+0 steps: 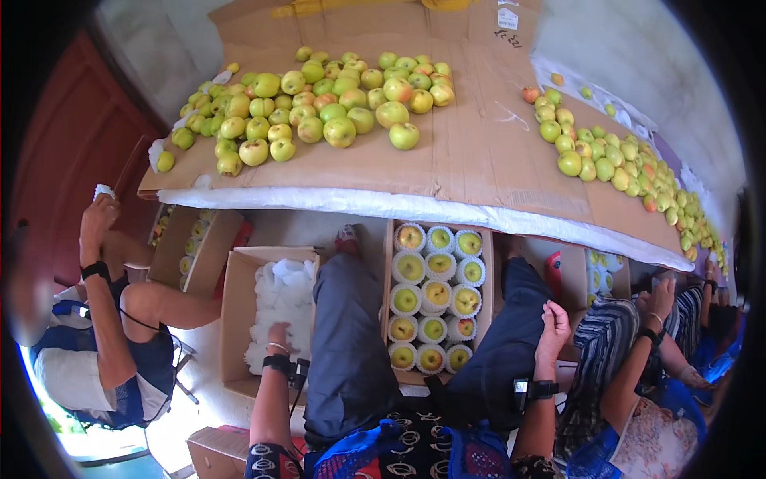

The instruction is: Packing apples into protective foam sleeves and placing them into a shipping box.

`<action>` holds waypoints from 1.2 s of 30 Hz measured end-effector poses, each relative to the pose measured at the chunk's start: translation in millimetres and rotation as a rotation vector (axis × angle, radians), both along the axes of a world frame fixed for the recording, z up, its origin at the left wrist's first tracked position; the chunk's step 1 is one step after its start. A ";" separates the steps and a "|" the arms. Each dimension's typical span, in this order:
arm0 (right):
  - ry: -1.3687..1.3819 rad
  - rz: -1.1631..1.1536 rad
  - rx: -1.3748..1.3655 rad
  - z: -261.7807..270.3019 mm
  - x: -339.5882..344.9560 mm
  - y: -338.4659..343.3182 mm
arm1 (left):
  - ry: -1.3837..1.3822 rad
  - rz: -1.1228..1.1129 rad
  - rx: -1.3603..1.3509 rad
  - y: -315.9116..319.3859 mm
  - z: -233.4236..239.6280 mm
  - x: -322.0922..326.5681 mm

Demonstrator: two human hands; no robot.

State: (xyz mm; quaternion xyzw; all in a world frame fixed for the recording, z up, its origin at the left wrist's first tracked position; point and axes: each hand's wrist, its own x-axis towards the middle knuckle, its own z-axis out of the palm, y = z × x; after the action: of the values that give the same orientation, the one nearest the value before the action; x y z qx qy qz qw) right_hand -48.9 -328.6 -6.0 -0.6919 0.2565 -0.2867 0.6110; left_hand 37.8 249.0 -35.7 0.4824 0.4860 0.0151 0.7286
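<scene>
My left hand [280,338] reaches down into a cardboard box [236,317] filled with white foam net sleeves [281,299]; its fingertips are partly hidden among them. Raised above my right thigh is my right hand [555,323], its fingers curled and no object visible in it. Between my legs stands a cardboard box [388,257] with rows of apples [432,293], each in a white foam net sleeve. Loose yellow-green apples [335,102] lie heaped on the cardboard-covered table [383,170] in front of me.
A second heap of apples [622,161] lies on the table's right side. People sit on both sides, with a co-worker's hand [100,209] at left and another's hand [658,296] at right. More boxes of sleeved apples [194,239] stand under the table. The padded white table edge [359,206] overhangs them.
</scene>
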 end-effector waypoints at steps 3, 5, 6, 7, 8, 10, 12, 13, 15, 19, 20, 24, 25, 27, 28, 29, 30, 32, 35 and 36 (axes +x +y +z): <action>0.026 0.014 -0.026 9.1 3.2 4.7 | 0.090 -0.136 0.131 4.8 -42.5 -22.2; 0.002 0.017 0.080 15.3 8.9 7.6 | 0.198 -0.265 0.202 1.1 -70.0 -62.5; 0.018 0.017 0.088 10.9 12.9 6.9 | 0.233 -0.327 0.242 0.7 -79.4 -74.2; 0.020 0.021 0.096 6.6 16.2 4.3 | 0.253 -0.386 0.282 0.0 -86.7 -79.4; 0.049 -0.002 0.089 5.7 11.0 1.4 | 0.270 -0.443 0.323 0.1 -93.1 -85.1; -0.027 -0.015 0.177 4.2 9.8 -2.1 | 0.275 -0.537 0.415 2.8 -102.3 -83.4; -0.024 -0.025 0.175 5.5 6.7 -4.0 | 0.266 -0.616 0.514 9.2 -107.2 -80.6; -0.029 -0.021 0.176 4.9 6.1 -3.6 | 0.262 -0.650 0.566 14.3 -109.2 -79.4; -0.035 -0.014 0.180 4.2 5.6 -2.3 | 0.249 -0.716 0.670 22.8 -112.1 -76.6; -0.048 -0.043 0.205 5.7 2.5 -3.0 | 0.211 -0.844 0.879 35.8 -114.8 -68.9; -0.051 -0.030 0.197 6.5 5.0 -2.0 | 0.200 -0.877 0.933 38.9 -114.8 -66.5; -0.046 -0.029 0.204 10.6 3.6 1.5 | 0.160 -1.005 1.159 50.1 -105.4 -57.9; -0.032 -0.043 0.214 11.4 2.2 1.9 | 0.149 -1.036 1.219 52.2 -100.7 -55.1; -0.045 -0.003 0.206 9.8 10.3 1.3 | 0.134 -1.093 1.341 59.3 -88.5 -51.9; -0.055 0.030 0.179 7.4 10.3 -0.3 | 0.121 -1.128 1.395 49.9 -82.7 -43.1; -0.054 0.029 0.183 6.4 8.8 0.0 | 0.240 -1.152 1.328 50.1 -67.4 -36.9; -0.028 0.011 0.153 8.2 6.0 -3.2 | 0.346 -1.180 1.253 25.1 -19.9 -21.9; 0.014 0.043 0.147 5.1 15.7 2.4 | 0.043 -0.732 0.703 31.2 38.3 -29.8; 0.040 0.135 0.412 35.6 17.8 31.5 | -0.500 -0.645 0.316 -66.1 149.9 -27.6; 0.040 0.221 0.439 43.7 25.1 53.3 | -0.594 -0.702 0.362 -78.7 179.5 -37.6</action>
State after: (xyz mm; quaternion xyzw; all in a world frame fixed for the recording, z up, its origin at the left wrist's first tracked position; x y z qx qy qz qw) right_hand -23.8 -275.3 37.7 -0.5720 0.2477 -0.1418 0.7690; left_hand 0.2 170.3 143.8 0.7108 0.0550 -0.0102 0.7011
